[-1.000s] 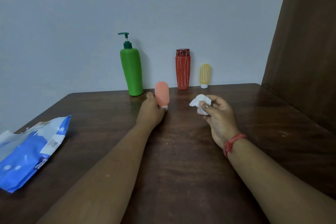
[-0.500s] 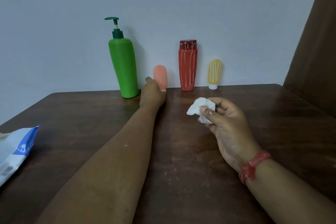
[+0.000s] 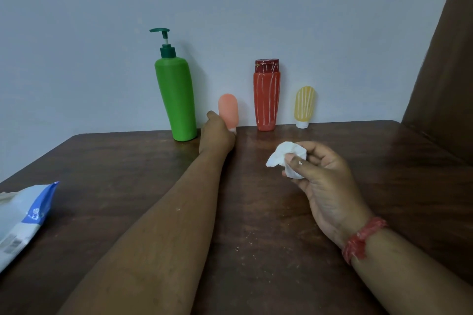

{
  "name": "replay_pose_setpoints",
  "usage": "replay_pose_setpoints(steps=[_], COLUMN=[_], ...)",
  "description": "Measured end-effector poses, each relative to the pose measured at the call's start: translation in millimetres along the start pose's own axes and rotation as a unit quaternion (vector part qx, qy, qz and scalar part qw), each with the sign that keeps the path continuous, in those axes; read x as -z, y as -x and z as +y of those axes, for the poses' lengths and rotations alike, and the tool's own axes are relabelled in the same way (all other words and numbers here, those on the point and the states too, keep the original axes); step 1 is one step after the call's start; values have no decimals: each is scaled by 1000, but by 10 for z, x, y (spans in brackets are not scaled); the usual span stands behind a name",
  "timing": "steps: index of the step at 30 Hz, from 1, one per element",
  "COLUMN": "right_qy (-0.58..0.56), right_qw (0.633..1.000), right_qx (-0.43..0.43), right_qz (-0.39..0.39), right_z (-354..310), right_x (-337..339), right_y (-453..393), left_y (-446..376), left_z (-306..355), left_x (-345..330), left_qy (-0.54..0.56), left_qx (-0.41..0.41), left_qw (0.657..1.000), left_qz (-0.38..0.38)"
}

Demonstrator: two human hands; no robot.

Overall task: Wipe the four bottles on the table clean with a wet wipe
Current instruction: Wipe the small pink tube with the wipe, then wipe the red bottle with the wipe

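From the head camera I see my left hand [image 3: 217, 133] stretched far forward, fingers wrapped around the base of the small salmon-pink bottle [image 3: 228, 113], which stands upright with its white cap down against the table [image 3: 128, 176]. My right hand [image 3: 325, 181] sits nearer to me and to the right of the left one, thumb and fingertips pinching a crumpled white wet wipe [image 3: 286, 157] held just above the wood.

Beyond the left hand the table's far edge meets the pale wall. Just left of that hand stands the green pump bottle [image 3: 176, 100], close to my knuckles. To the right of the pink bottle, with a gap between, is the red bottle [image 3: 266, 96], and further right, beyond the right hand, the little yellow bottle [image 3: 304, 106] on its white cap. All three stand against the wall. Between my two hands lies an open strip of bare wood, and more spreads right of the right hand up to a brown panel [image 3: 445, 79].

Far left of my left forearm a blue-and-white wipes pack [image 3: 24, 220] lies flat, cut by the frame edge; it has a barcode and a small printed mark, neither of them readable. The bottles carry no text I can make out; the red and yellow ones show pale vertical streaks.

I count four bottles, one wipe, one pack. A red thread band [image 3: 363, 239] circles my right wrist.
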State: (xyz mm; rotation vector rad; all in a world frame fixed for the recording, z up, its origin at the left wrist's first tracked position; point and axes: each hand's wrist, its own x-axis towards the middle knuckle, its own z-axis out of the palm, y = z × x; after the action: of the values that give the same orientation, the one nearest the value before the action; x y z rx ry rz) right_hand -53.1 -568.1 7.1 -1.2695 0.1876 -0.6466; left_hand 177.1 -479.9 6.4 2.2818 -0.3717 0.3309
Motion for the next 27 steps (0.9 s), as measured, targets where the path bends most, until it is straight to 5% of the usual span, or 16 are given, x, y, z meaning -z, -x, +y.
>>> replay_pose_setpoints(steps=[6, 10, 19, 27], right_qy=[-17, -36, -33, -22], right_qw=[1000, 999, 998, 999], right_qx=[-4, -12, -15, -13], right_qz=[18, 39, 49, 43], right_z=[-6, -28, -13, -5], right_x=[4, 10, 27, 29], right_y=[-12, -12, -15, -15], left_y=[306, 491, 406, 187], left_z=[134, 342, 243, 106], left_x=[42, -84, 27, -33], left_qy=[-35, -42, 30, -45], left_qx=[-54, -84, 51, 82], left_qw=[993, 995, 990, 995], left_qz=[95, 42, 127, 39])
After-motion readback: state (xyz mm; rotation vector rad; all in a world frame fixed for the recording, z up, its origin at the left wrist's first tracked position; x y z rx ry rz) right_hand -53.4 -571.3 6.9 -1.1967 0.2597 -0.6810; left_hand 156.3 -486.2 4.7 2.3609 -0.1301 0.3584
